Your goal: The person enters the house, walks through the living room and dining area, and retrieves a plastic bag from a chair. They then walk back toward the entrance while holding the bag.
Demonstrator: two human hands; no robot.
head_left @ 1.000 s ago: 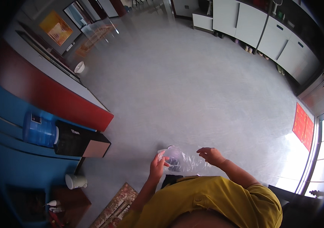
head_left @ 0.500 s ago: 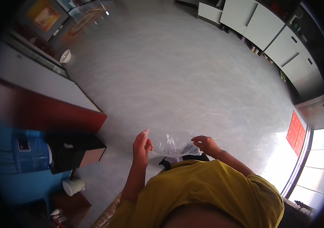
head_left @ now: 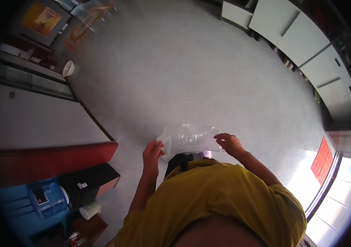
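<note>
A clear plastic bag (head_left: 189, 138) stretches between my two hands, in front of my waist and above the grey floor. At its left edge, my left hand (head_left: 154, 150) has its fingers closed on the plastic. My right hand (head_left: 229, 143) pinches the opposite edge between thumb and fingers. The film is crumpled and shiny, and part of it billows away from me. Nothing can be made out inside it. Part of a shoe (head_left: 207, 154) shows just below its near edge.
Left of me stand a red-edged counter (head_left: 81, 158), a black water dispenser (head_left: 89, 181) with a blue bottle (head_left: 50, 199), and a white pitcher (head_left: 90, 210). A white bowl (head_left: 68, 68) lies farther off. White cabinets (head_left: 284, 29) line the far right; a red mat (head_left: 322, 160) lies by the bright doorway.
The bag has spread wider and billowed out away from me. My right hand has moved slightly right and away from my body. The whole view has shifted and turned a little.
</note>
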